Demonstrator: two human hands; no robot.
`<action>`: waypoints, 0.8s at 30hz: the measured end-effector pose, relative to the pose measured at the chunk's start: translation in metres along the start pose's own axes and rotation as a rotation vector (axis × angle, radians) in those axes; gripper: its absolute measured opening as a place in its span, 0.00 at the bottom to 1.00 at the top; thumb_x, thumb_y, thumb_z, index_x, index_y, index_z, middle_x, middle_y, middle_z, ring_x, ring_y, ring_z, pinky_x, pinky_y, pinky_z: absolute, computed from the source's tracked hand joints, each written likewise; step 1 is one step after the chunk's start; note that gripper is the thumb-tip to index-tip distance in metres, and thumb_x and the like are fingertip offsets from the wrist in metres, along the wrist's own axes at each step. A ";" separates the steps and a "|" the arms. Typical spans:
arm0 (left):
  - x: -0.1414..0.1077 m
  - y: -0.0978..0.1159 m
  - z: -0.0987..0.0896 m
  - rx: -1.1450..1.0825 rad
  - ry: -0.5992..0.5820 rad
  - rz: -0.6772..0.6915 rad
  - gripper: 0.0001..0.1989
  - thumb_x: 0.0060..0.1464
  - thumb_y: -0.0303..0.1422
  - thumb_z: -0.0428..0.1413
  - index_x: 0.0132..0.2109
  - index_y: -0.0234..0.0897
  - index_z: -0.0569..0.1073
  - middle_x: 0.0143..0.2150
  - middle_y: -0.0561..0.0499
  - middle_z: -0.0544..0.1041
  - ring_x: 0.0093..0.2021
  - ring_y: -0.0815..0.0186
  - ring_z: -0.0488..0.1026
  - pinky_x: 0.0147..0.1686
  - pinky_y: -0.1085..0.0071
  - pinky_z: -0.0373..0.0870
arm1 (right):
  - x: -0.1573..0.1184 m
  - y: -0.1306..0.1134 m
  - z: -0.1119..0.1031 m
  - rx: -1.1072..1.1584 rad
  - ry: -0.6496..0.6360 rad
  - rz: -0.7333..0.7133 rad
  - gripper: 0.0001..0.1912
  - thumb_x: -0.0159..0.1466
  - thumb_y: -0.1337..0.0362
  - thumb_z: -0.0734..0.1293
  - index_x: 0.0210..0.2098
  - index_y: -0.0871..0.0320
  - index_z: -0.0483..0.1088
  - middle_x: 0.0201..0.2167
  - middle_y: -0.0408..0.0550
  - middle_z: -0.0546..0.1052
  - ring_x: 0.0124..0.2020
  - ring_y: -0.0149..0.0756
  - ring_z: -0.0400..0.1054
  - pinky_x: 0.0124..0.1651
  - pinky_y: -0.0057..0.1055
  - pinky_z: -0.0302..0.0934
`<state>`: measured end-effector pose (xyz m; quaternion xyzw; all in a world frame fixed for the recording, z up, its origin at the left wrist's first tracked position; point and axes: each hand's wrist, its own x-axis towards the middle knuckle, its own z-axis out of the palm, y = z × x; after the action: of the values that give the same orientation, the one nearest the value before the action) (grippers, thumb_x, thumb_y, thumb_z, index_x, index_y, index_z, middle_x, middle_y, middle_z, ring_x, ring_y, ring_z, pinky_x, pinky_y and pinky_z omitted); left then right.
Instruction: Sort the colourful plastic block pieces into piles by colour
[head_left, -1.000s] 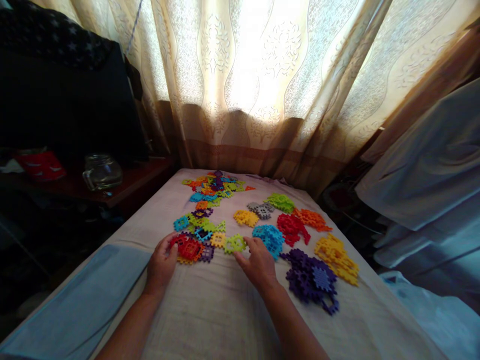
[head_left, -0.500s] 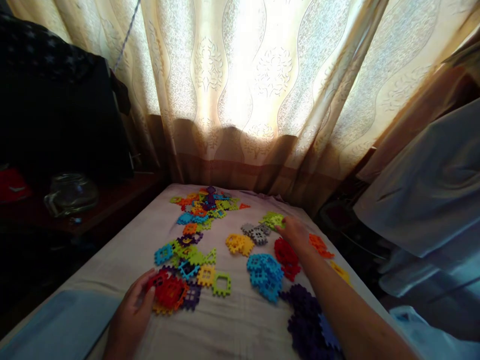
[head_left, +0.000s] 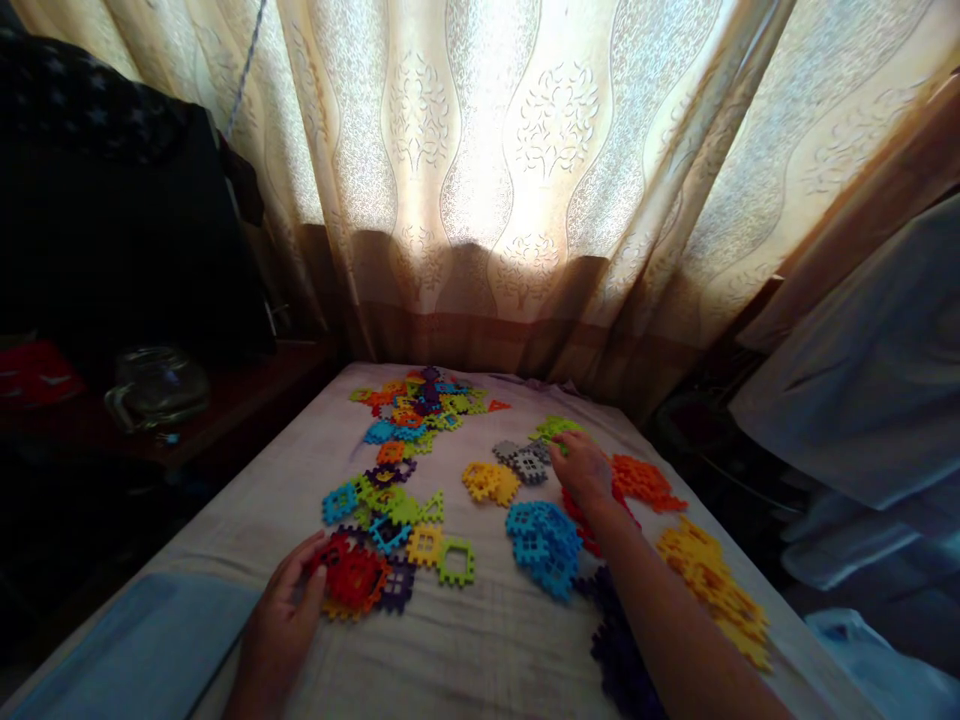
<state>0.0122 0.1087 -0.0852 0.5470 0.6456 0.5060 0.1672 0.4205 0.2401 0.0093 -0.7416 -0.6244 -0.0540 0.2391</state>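
On the left, my left hand [head_left: 289, 610] has its thumb and fingers closed at the edge of red interlocking tiles [head_left: 351, 572], which lie over orange, yellow and purple ones. My right hand [head_left: 583, 468] reaches to the far right, fingers pinched on what looks like a small lime green tile [head_left: 563, 449], mostly hidden by the fingers. Just beyond it is a lime green pile [head_left: 553, 427]. Grey tiles [head_left: 528, 462] sit left of that hand. Red tiles [head_left: 576, 515] lie partly hidden beneath the right wrist.
Yellow [head_left: 489, 482], blue [head_left: 544, 545], purple [head_left: 619, 650], orange [head_left: 643, 480] and more yellow tiles [head_left: 716, 590] lie in heaps by colour. A mixed heap [head_left: 420, 405] spreads at the back left. A glass jug [head_left: 157, 388] stands on the dark side table [head_left: 247, 395].
My right hand has drawn back slightly from the lime green pile, fingers now pinched. My left hand stays at the red tiles. The view has shifted a little, showing more yellow tiles at right.
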 end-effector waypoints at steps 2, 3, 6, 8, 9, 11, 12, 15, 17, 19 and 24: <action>0.000 0.003 0.000 0.000 0.003 0.001 0.22 0.50 0.47 0.50 0.47 0.41 0.75 0.52 0.47 0.77 0.54 0.57 0.73 0.58 0.59 0.66 | -0.034 -0.019 -0.003 0.145 0.058 -0.064 0.13 0.63 0.64 0.61 0.40 0.59 0.76 0.46 0.53 0.76 0.49 0.40 0.69 0.53 0.33 0.61; 0.000 0.005 0.000 0.001 0.003 0.001 0.22 0.50 0.47 0.50 0.48 0.41 0.75 0.52 0.47 0.77 0.53 0.57 0.73 0.58 0.59 0.66 | -0.052 -0.029 -0.003 0.217 0.075 -0.089 0.13 0.63 0.63 0.60 0.39 0.58 0.76 0.45 0.52 0.76 0.48 0.39 0.69 0.52 0.34 0.61; 0.000 0.010 0.001 0.001 0.004 0.017 0.22 0.51 0.45 0.49 0.48 0.40 0.74 0.52 0.46 0.77 0.54 0.57 0.73 0.58 0.59 0.66 | -0.107 -0.056 -0.005 0.403 0.073 -0.165 0.13 0.64 0.61 0.60 0.36 0.56 0.76 0.41 0.50 0.77 0.44 0.38 0.71 0.50 0.33 0.63; -0.001 0.012 0.002 -0.001 0.009 0.035 0.22 0.51 0.44 0.49 0.48 0.39 0.74 0.52 0.45 0.77 0.54 0.58 0.72 0.59 0.59 0.65 | -0.138 -0.069 -0.007 0.493 0.051 -0.202 0.14 0.65 0.61 0.59 0.35 0.56 0.75 0.38 0.50 0.78 0.42 0.37 0.71 0.48 0.32 0.63; -0.001 0.013 0.002 0.000 0.010 0.044 0.22 0.51 0.44 0.49 0.48 0.38 0.74 0.52 0.45 0.77 0.54 0.58 0.72 0.59 0.59 0.65 | -0.150 -0.075 -0.008 0.526 0.029 -0.215 0.14 0.65 0.61 0.59 0.34 0.55 0.75 0.37 0.50 0.78 0.41 0.37 0.71 0.46 0.31 0.63; -0.001 0.013 0.003 0.009 0.006 0.064 0.22 0.51 0.43 0.48 0.48 0.38 0.74 0.52 0.45 0.77 0.55 0.58 0.72 0.59 0.59 0.65 | -0.168 -0.083 -0.011 0.572 -0.033 -0.227 0.14 0.65 0.60 0.58 0.32 0.56 0.75 0.33 0.48 0.78 0.36 0.36 0.72 0.42 0.29 0.63; -0.001 0.014 0.003 0.016 0.003 0.075 0.21 0.52 0.43 0.48 0.48 0.38 0.74 0.52 0.45 0.76 0.55 0.58 0.72 0.59 0.59 0.65 | -0.173 -0.087 -0.014 0.588 -0.066 -0.228 0.14 0.65 0.60 0.59 0.31 0.56 0.74 0.31 0.48 0.78 0.34 0.35 0.72 0.39 0.28 0.62; -0.001 0.013 0.003 0.050 0.002 0.110 0.21 0.53 0.42 0.47 0.48 0.37 0.74 0.52 0.44 0.76 0.54 0.58 0.72 0.59 0.59 0.65 | -0.179 -0.095 -0.025 0.640 -0.116 -0.226 0.15 0.64 0.59 0.59 0.30 0.56 0.75 0.27 0.46 0.77 0.29 0.34 0.71 0.34 0.27 0.60; -0.002 0.014 0.003 0.088 -0.009 0.142 0.20 0.53 0.40 0.47 0.48 0.37 0.74 0.52 0.44 0.76 0.54 0.59 0.72 0.58 0.60 0.65 | -0.178 -0.100 -0.031 0.671 -0.136 -0.232 0.15 0.64 0.58 0.60 0.29 0.56 0.75 0.26 0.45 0.77 0.27 0.33 0.70 0.32 0.26 0.59; -0.004 0.016 0.003 0.133 -0.032 0.175 0.19 0.53 0.39 0.47 0.47 0.38 0.74 0.52 0.44 0.76 0.54 0.59 0.72 0.58 0.59 0.66 | -0.178 -0.102 -0.032 0.669 -0.177 -0.248 0.17 0.65 0.57 0.60 0.28 0.57 0.74 0.25 0.45 0.77 0.26 0.32 0.69 0.31 0.25 0.58; -0.008 0.023 0.003 0.213 -0.097 0.206 0.19 0.54 0.38 0.48 0.49 0.39 0.73 0.53 0.46 0.76 0.54 0.60 0.72 0.57 0.60 0.67 | -0.181 -0.096 -0.008 0.555 -0.194 -0.236 0.14 0.64 0.60 0.59 0.32 0.56 0.75 0.30 0.46 0.78 0.31 0.34 0.72 0.36 0.27 0.62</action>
<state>0.0296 0.1009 -0.0697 0.6489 0.6272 0.4220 0.0866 0.2921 0.0839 -0.0249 -0.5721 -0.7171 0.1620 0.3635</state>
